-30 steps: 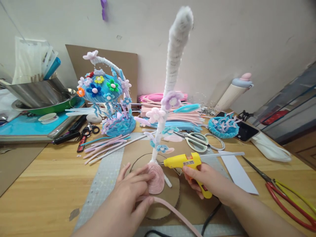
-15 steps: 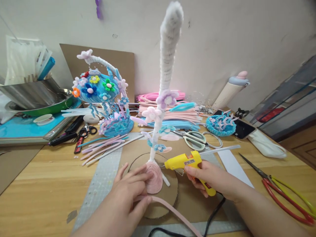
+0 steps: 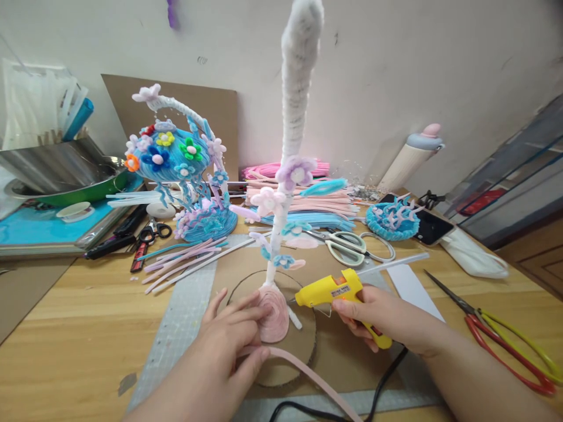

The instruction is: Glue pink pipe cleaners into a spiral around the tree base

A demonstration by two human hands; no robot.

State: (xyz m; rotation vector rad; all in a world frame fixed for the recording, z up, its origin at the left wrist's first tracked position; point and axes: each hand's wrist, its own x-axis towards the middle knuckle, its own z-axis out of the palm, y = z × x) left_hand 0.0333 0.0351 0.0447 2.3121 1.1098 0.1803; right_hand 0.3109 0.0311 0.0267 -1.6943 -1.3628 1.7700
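My right hand [image 3: 365,316] is wrapped round the handle of a yellow glue gun [image 3: 329,290], whose nozzle points left at the base of a white fuzzy stem [image 3: 276,234] decked with pipe-cleaner flowers. Beneath my left hand [image 3: 237,337], the fingertips press on a flat pink coil [image 3: 273,316] at the stem's foot. A loose pink pipe cleaner [image 3: 303,370] runs out from between its thumb and fingers toward the front edge. Coil and stem stand on a round cardboard disc [image 3: 303,346]. A short white leg [image 3: 295,318] sticks out beside the coil.
Behind are bundles of pipe cleaners [image 3: 303,199] and cream-handled scissors [image 3: 347,246]. A blue jellyfish-like craft piece [image 3: 176,155] stands at back left. Red-and-yellow scissors [image 3: 505,340] lie on the right. A black cord [image 3: 387,375] trails from the glue gun.
The glue gun has shifted slightly right, its nozzle a little farther from the coil. My left hand stays on the coil. The whole view has shifted slightly.
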